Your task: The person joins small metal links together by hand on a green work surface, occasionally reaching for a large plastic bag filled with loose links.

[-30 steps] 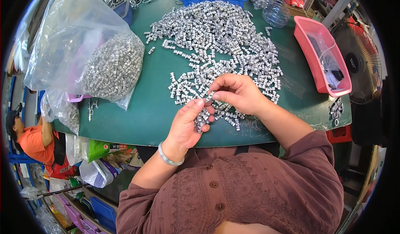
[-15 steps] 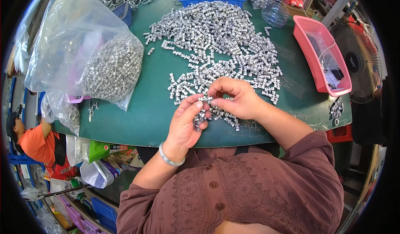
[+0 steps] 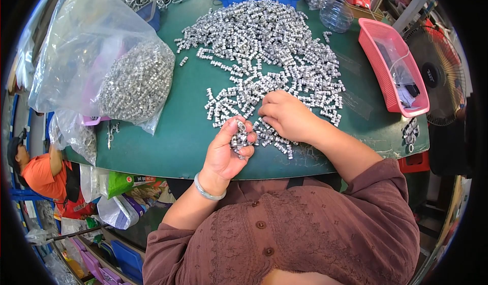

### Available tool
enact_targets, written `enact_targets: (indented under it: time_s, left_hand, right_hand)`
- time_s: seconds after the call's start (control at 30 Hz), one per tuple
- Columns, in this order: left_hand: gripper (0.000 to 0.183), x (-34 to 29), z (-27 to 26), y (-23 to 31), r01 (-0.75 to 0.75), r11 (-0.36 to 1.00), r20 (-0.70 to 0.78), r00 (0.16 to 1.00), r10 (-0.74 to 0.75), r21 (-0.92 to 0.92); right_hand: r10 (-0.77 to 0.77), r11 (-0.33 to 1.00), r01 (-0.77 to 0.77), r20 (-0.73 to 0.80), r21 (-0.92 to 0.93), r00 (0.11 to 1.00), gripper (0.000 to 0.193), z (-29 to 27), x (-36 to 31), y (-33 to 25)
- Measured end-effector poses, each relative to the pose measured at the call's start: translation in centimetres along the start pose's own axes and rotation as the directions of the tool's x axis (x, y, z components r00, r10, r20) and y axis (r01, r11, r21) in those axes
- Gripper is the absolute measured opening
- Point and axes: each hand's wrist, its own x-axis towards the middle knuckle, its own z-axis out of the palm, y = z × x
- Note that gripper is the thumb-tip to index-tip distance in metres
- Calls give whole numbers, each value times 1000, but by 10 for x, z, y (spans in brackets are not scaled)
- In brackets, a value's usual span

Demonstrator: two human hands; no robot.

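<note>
The left hand (image 3: 223, 153), palm turned up, curls its fingers around a small clutch of silvery metal pieces (image 3: 239, 140), with the thumb along their left side. A pale bangle (image 3: 207, 191) circles the wrist just below it. To its right and slightly farther forward, apart from it, the right hand (image 3: 290, 118) is palm down with fingers bent, its fingertips at the near part of a spread of loose metal pieces (image 3: 264, 41); whether it pinches one cannot be told, as its own back hides the tips.

That spread runs from beside both hands, thickening into a heap straight ahead of them, on a green tabletop (image 3: 152, 153). Beyond the heap, farthest from the hands, sits a blue bin (image 3: 259, 1) with more metal parts. Left of the left hand, well apart, a clear plastic bag (image 3: 134, 82) bulges with similar pieces. Right of the right hand lies a pink basket (image 3: 377, 74), and past it stands a dark fan (image 3: 432, 76). Far left of the hands, beyond the table, is a person in an orange shirt (image 3: 43, 176).
</note>
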Motion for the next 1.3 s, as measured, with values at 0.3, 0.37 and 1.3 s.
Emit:
enact_targets:
  time_s: [0.3,0.37,1.3]
  left_hand:
    - [20,-5,4,5,-40,999,-46,998,40,3]
    - [19,-5,-1,4,-53,998,-35,998,54,37]
    - [18,-2,1,3,46,999,-49,998,-46,-5]
  right_hand:
    - [19,991,-4,115,-135,993,9,-2,1,-4]
    - [52,998,-47,133,-35,990,10,-5,3,-6]
    - [-16,982,6,-49,-188,999,21,4,7,0]
